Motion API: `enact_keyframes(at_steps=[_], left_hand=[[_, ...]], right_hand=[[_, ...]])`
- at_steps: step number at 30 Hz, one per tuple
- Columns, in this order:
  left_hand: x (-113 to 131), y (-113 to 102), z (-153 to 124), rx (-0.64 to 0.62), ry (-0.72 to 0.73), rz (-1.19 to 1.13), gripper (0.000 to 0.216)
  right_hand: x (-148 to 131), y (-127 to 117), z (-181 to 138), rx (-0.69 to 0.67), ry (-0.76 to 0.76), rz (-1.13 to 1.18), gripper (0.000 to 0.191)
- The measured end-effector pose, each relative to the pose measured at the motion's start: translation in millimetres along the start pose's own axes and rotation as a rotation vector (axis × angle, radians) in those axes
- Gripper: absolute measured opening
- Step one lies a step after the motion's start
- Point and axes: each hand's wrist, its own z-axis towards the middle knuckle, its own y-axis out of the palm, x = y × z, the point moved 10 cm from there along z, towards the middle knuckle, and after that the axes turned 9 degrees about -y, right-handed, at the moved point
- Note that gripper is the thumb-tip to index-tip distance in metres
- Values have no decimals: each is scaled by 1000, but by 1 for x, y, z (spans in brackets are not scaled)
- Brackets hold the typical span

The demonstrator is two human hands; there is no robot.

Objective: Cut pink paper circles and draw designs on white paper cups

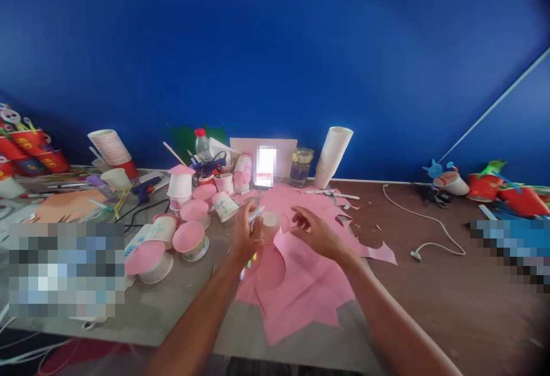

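Observation:
In my left hand [248,228] is a slim white marker [256,213], pinched between curled fingers. A small paper cup [270,228] stands just right of that hand, on layered pink paper [309,273]. My right hand [311,228] hovers on the cup's other side with its fingers bent and apart, nothing between them and a gap to the cup. Cut edges and round openings show in the pink sheets. To the left of my hands sit several paper cups with pink paper discs, among them one cup [190,241] with a drawn pattern.
Stacks of white cups [334,155] and a glass jar [302,167] stand by the blue wall, near a bright phone screen [266,167]. A glue gun [146,188] lies left. A white cable [429,215] runs across the brown right side. Red decorated cups [484,187] stand far right.

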Motion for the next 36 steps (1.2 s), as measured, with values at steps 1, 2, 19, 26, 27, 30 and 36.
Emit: enact_keyframes(at_steps=[1, 2, 19, 26, 27, 30, 36], left_hand=[[-3, -3, 1, 25, -30, -30, 35], [-4, -6, 1, 44, -52, -58, 35], [21, 60, -33, -434, 206, 339, 40], [2, 74, -36, -551, 137, 451, 34], [2, 74, -35, -551, 123, 447, 30], [-1, 72, -30, -552, 59, 354, 24], [-36, 36, 1, -293, -330, -277, 12]], right_hand=[[2, 8, 9, 9, -3, -81, 62], [0, 20, 18, -10, -61, -137, 73], [19, -58, -3, 522, -104, 230, 63], [42, -54, -36, 526, -3, 246, 64], [41, -53, -37, 520, -7, 246, 63], [40, -50, -38, 511, -19, 275, 63], [45, -72, -51, 772, -84, 342, 60]])
